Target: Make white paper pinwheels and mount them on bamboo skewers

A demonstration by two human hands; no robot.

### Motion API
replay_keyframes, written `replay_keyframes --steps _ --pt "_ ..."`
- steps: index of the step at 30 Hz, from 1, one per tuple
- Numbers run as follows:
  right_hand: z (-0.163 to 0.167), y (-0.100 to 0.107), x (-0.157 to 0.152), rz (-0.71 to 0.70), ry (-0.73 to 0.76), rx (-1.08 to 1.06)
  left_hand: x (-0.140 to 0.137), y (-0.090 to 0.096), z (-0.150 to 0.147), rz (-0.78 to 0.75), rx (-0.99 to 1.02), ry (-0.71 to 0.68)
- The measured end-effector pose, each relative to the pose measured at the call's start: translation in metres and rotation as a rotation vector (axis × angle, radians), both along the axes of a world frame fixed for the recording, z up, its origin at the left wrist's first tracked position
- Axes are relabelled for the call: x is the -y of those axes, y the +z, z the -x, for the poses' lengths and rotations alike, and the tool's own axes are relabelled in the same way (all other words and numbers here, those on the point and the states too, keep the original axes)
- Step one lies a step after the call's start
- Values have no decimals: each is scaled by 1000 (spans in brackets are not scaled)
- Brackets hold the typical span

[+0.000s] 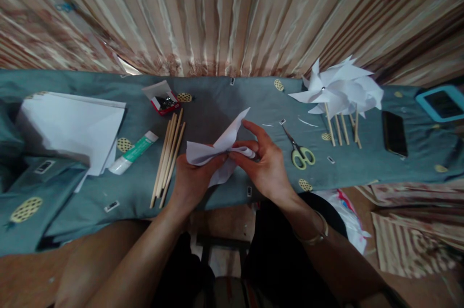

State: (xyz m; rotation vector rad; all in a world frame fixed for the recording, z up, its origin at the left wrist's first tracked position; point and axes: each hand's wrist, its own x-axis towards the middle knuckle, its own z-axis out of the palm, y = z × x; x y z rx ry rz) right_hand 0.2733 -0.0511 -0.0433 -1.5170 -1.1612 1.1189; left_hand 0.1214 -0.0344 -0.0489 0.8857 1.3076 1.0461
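Observation:
Above the middle of the cloth-covered table, a white paper pinwheel [228, 136] with its corners folded to the centre is held between both hands. My left hand [194, 175] pinches its left side, the thumb reaching to the centre. On the right side, my right hand [266, 158] grips folded paper between thumb and fingers, with the index finger lifted along an upright blade. Whether a pin sits at the centre is hidden by the thumbs. Several wooden sticks [168, 155] lie just left of my left hand. Scissors with green handles [302, 155] rest to the right of my right hand.
Paper sheets [72, 124] and a glue tube [134, 152] lie on the left. A small red box [165, 100] holds dark metal pins. Finished pinwheels on sticks [340, 88], a phone [394, 134] and a blue-framed device [442, 103] are on the right. A curtain [217, 18] hangs behind the table.

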Motion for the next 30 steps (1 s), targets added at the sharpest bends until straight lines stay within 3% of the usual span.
replay_keyframes --steps 18,30 --pt "0 -2 -1 -28 10 0 -1 -6 0 -54 1 10" --pt "-2 -3 -3 4 11 -41 0 -9 0 37 101 2"
